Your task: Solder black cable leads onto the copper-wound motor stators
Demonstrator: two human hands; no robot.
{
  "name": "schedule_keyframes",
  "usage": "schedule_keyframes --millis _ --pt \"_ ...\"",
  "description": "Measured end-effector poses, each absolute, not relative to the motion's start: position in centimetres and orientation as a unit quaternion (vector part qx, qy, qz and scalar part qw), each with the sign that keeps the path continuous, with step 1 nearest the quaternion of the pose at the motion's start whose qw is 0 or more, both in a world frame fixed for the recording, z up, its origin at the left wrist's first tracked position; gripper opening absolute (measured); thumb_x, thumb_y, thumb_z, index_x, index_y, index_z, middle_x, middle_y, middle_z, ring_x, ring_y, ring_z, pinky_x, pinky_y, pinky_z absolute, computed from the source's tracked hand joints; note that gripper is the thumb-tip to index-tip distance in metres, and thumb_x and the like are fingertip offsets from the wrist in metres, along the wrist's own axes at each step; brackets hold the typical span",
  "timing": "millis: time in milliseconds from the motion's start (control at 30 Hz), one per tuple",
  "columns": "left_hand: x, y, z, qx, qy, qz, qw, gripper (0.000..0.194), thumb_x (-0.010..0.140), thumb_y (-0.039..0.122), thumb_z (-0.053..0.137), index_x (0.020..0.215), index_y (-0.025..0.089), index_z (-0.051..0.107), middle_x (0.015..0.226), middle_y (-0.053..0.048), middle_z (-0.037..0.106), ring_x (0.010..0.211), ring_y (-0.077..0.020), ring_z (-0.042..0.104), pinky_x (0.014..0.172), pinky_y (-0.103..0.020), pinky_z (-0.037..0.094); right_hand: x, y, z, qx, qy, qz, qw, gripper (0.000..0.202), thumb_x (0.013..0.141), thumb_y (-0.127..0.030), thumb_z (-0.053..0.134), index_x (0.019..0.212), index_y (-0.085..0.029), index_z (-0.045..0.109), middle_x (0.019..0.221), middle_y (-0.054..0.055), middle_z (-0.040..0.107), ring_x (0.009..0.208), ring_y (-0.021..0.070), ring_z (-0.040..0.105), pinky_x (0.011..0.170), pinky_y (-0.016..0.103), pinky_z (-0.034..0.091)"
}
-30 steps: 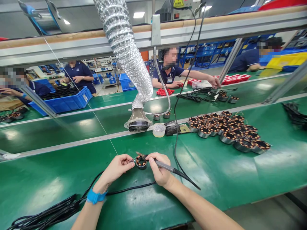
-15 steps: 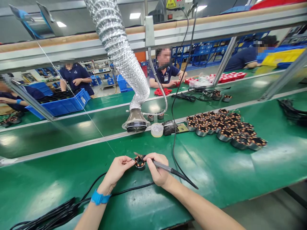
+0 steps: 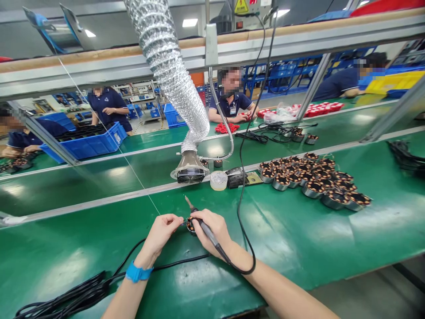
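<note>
My right hand is closed round the grey handle of a soldering iron, whose tip points up and away to the left. Under its fingers sits a small round stator with copper windings, partly covered by the hand. At the stator's left edge my left hand is pinched, apparently on a thin wire end; what lies between the fingertips is too small to make out clearly. A blue band is round my left wrist. Black cable runs behind that wrist.
A fume extractor nozzle hangs beyond my hands, beside a tape roll. Many stators stand at the right. Bundled black cables lie front left. The iron's cord hangs down at the right. Several people work across the line.
The soldering iron has swung upright, its tip lifted off the stator and now pointing away. My right hand has shifted slightly left, over the stator. My left hand stays almost in place.
</note>
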State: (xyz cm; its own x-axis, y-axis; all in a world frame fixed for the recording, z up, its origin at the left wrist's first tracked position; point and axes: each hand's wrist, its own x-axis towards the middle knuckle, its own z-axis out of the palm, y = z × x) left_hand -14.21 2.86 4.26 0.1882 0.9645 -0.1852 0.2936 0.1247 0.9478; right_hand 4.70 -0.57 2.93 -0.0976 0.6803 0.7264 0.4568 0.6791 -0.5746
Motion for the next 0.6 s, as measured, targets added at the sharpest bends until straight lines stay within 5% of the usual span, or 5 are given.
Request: schedule_keyframes --millis 200,467,600 --pt "-13.6 2.6 4.0 0.591 0.563 0.347 0.462 0.045 0.072 0.058 0.069 0.071 0.013 0.072 0.071 -0.004 0.067 0.067 -0.0176 0.052 0.065 -0.026 0.037 4.5 0.1 1.5 -0.373 -0.764 0.150 0.504 0.039 0.092 -0.013 0.052 0.130 -0.022 0.052 0.107 0.009 0.058 0.088 0.0182 0.063 0.079 0.032 0.055" --pt "-14.5 2.5 4.6 0.687 0.478 0.257 0.484 0.049 0.082 0.061 0.059 0.072 0.014 0.067 0.067 -0.002 0.057 0.065 -0.0162 0.046 0.061 -0.025 0.034 4.3 0.2 1.0 -0.366 -0.782 0.190 0.468 0.055 0.092 -0.007 0.049 0.143 -0.027 0.041 0.121 0.009 0.048 0.097 0.0157 0.062 0.086 0.031 0.056" --pt "-14.6 2.5 3.9 0.641 0.467 0.230 0.564 0.049 0.080 0.063 0.063 0.073 0.014 0.066 0.056 0.003 0.044 0.051 -0.0097 0.031 0.048 -0.022 0.018 4.2 0.0 0.6 -0.370 -0.783 0.205 0.455 0.053 0.092 -0.008 0.049 0.142 -0.027 0.042 0.123 0.008 0.047 0.094 0.0129 0.064 0.084 0.026 0.056"
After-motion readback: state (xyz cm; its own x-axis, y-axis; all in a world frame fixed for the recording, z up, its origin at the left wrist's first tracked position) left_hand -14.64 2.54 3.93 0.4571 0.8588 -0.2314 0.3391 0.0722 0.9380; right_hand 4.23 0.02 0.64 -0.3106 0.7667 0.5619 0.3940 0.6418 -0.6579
